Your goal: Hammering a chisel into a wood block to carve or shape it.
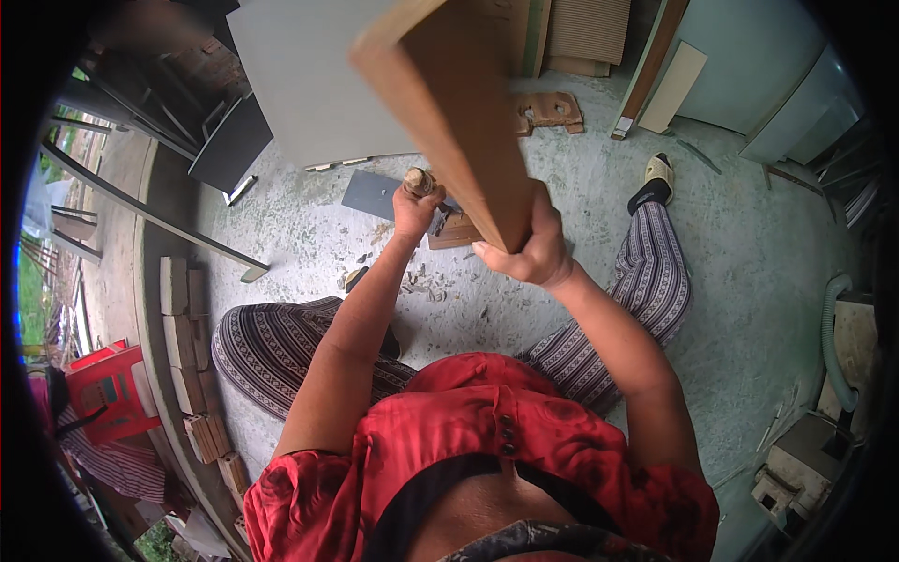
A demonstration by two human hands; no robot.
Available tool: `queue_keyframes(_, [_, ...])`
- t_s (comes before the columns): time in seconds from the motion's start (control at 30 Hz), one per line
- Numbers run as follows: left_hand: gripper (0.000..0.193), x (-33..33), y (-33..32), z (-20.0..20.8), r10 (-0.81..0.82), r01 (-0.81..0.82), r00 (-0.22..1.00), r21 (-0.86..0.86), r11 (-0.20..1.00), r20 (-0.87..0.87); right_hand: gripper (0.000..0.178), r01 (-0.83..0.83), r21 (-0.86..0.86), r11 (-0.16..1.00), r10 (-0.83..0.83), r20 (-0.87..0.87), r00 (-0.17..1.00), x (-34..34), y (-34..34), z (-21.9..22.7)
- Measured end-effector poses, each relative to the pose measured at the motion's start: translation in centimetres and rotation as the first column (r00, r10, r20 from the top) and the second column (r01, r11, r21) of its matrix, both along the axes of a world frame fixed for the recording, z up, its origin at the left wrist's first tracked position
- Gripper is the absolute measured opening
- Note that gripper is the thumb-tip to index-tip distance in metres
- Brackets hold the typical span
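The board (473,122) is smooth wood with a soft sheen; the handle (418,180) looks like rough wood. The floor (468,323) is scuffed concrete. The shirt (478,421) and trousers (267,356) are cloth, the hose (831,347) ribbed plastic, the cardboard (588,33) corrugated and matt.

Looks like a rough, part-open workshop (with greenery (33,300) at the far left). Shows it through the scuffed floor (749,253), strewn with small chips (435,292), and through a wooden handle (419,180) in the left hand (412,212) and a wooden block (461,122) in the right hand (541,251). Keeps a large pale panel (318,84) and corrugated sheet (588,33) at the far side, pale blocks (174,286) along the left, a ribbed hose (830,342) at the right.
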State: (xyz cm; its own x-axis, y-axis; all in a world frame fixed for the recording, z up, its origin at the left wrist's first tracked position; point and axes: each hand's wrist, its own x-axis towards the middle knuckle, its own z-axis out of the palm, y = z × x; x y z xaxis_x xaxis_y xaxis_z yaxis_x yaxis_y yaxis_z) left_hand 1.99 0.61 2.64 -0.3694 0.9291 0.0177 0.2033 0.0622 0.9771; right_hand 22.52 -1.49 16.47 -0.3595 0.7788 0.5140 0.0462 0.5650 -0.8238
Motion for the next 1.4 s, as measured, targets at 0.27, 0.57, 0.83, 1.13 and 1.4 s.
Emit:
queue_keyframes(0.27, [0.021,-1.8,-0.5,-1.9,-0.018,0.001,0.982,0.092,0.996,0.19,0.062,0.034,-0.303,0.953,0.162,0.596,0.787,0.3,1.0,0.7])
queue_keyframes(0.57, [0.02,-0.8,-0.7,-1.2,-0.011,0.012,0.999,0.025,1.0,-0.042,0.063,0.082,-0.211,0.974,0.105,0.74,0.664,-0.2,1.2,-2.7])
queue_keyframes(0.83, [0.021,-3.6,-1.5,-3.8,0.081,-0.104,0.897,0.03,0.994,0.435,0.065,0.222,-0.37,0.902,0.064,0.625,0.778,3.2,1.4,-1.7])
queue_keyframes(1.13, [0.037,-7.0,-4.8,-7.3,0.567,-0.399,0.515,-0.405,0.823,0.643,0.079,0.469,-0.315,0.825,0.252,0.948,0.193,4.6,2.4,-6.0])
queue_keyframes(1.4, [0.02,-4.6,-1.0,-0.8,0.242,-0.21,0.912,-0.131,0.969,0.332,0.078,0.467,-0.336,0.818,0.315,0.941,0.126,4.5,3.2,-7.6])
